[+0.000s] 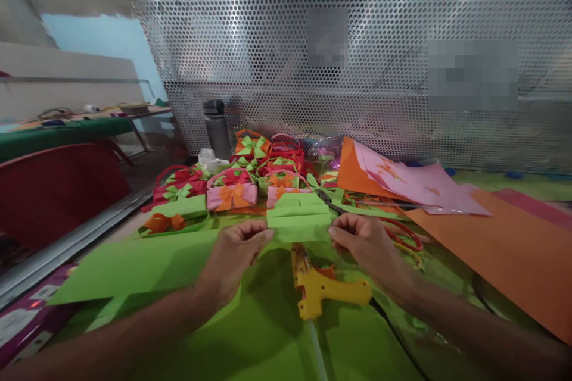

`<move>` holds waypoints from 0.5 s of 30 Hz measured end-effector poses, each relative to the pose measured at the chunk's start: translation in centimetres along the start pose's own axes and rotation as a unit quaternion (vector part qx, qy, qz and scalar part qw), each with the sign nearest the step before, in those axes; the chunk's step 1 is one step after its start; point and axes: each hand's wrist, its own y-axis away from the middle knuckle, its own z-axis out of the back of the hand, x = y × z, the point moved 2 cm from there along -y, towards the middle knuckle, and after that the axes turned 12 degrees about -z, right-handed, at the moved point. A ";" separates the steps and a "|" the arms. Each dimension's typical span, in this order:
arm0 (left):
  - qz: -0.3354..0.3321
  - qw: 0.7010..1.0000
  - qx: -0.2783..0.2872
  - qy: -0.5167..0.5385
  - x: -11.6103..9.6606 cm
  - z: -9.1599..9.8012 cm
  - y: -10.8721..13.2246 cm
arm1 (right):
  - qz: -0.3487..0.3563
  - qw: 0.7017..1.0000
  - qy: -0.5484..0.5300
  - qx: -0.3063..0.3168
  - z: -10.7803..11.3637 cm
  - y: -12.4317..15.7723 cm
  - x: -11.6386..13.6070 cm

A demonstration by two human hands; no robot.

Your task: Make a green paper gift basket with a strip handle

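Observation:
A folded light green felt piece [298, 223] is held up between my two hands, its upper flap narrower than its lower part. My left hand [239, 247] pinches its lower left corner between thumb and fingers. At the opposite lower corner, my right hand [364, 241] pinches it the same way. Just below lies a yellow glue gun [330, 292] on the green table cover, a clear glue stick protruding from its rear and its nozzle end partly under the felt. Behind the felt sit small felt bags with bows, among them a pink one [232, 195].
A green sheet [147, 265] lies at left, with orange [500, 244] and pink sheets [415, 181] at right. Dark-handled scissors [328, 199] lie behind my right hand. A dark bottle [217, 130] stands before the perforated metal panel [277, 41]. The glue gun's black cord [397, 336] runs toward the front.

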 end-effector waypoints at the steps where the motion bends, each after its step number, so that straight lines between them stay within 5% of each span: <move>1: 0.002 1.000 0.002 -0.010 0.0 0.0 0.0 | 0.002 1.000 -0.002 0.000 0.0 0.0 0.0; 15: 0.000 0.999 0.029 0.018 -0.1 0.0 0.0 | 0.003 1.000 -0.002 0.021 -0.1 0.3 0.3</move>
